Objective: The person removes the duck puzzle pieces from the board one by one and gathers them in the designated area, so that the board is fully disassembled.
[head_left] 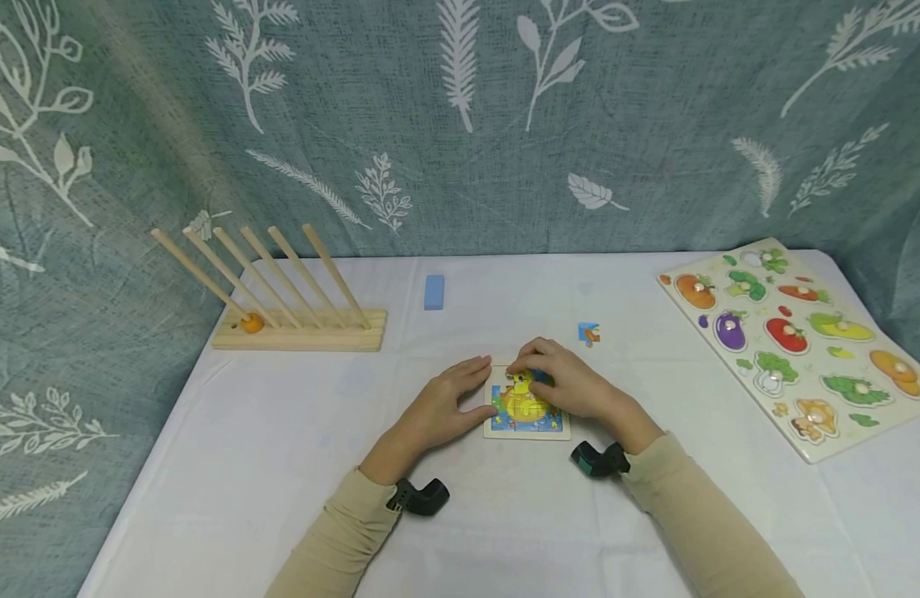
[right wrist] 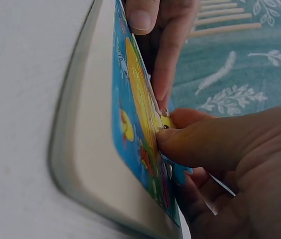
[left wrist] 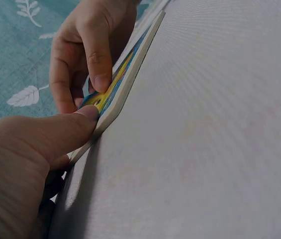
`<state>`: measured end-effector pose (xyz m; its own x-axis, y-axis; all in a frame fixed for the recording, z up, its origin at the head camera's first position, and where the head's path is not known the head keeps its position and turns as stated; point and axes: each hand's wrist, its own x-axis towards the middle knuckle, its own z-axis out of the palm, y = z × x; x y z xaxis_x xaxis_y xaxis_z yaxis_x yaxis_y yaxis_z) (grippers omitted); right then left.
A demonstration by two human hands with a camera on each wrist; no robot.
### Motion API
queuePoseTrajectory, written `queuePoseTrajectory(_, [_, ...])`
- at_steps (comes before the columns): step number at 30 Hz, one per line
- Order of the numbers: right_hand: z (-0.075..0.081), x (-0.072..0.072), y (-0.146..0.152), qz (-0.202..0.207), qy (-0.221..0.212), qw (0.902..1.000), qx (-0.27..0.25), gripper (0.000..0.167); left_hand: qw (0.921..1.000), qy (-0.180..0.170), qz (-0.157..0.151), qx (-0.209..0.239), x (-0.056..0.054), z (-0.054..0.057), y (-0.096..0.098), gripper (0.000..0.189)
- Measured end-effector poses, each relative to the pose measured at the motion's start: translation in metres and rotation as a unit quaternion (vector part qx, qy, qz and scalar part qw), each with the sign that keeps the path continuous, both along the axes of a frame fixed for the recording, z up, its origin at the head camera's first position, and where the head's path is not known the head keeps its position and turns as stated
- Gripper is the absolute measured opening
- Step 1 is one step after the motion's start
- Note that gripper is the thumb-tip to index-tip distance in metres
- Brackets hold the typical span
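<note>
While the left hand [head_left: 448,403], fingers extended, touches the puzzle board [head_left: 526,436] in the middle of the table [head_left: 520,531], the right hand [head_left: 568,382] pinches a puzzle piece [right wrist: 181,174] at its surface. A vegetable board [head_left: 751,339] lies by the far right corner, then a loose piece [head_left: 589,334], a peg rack [head_left: 310,339] toward the far left corner, and a blue block [head_left: 433,292] near the far edge.

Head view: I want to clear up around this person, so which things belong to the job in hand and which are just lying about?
In the job:
- puzzle, left hand and right hand on it
- loose piece, probably the puzzle's

Lying about:
- peg rack
- orange bead
- blue block
- vegetable board
</note>
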<state>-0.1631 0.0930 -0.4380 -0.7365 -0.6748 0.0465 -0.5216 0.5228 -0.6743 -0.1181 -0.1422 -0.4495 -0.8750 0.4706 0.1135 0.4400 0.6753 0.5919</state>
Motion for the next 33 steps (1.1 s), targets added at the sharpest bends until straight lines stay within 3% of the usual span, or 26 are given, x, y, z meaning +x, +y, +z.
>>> queuePoseTrajectory(9, [0.001,-0.002,0.004,-0.018,-0.034,0.9991,-0.018,0.035,1.0,-0.006,0.005,-0.005,0.0,0.0,0.0,0.064])
queuePoseTrajectory(23, [-0.001,-0.002,0.005,-0.042,-0.024,0.9984,-0.03,0.031,1.0,0.001,0.0,-0.001,0.0,-0.001,0.0,0.064])
queuePoseTrajectory(33, [0.009,-0.008,0.018,-0.083,-0.048,0.9921,-0.081,0.032,1.0,-0.004,0.005,-0.003,0.0,0.0,0.0,0.064])
